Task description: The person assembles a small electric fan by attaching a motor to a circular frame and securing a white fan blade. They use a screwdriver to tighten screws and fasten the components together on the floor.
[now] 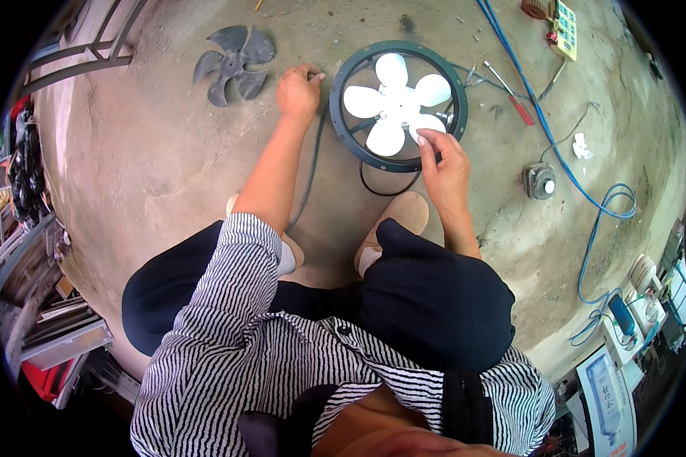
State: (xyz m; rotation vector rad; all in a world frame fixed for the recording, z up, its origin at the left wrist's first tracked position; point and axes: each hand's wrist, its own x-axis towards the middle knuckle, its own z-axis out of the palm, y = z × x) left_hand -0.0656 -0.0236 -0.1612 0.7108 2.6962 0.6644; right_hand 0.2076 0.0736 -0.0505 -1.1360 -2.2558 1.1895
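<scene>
A white five-bladed fan [402,107] sits inside a round dark ring frame [335,99] on the floor in front of my feet. My right hand [445,162] reaches over the ring's near right side, thumb and fingertips closed at the edge of the lower right blade. Just left of the ring, my left hand [299,93] is held low over the floor with its fingers curled in. Whatever its fingertips hold, if anything, is too small to make out. A separate dark grey fan blade wheel [234,65] lies to the left of that hand.
A screwdriver with a red handle [520,113] lies right of the ring. Beyond it run a blue cable [545,126] and a yellowish power strip [564,30]. A small dark motor [540,181] rests at right. A metal frame [91,55] stands at far left.
</scene>
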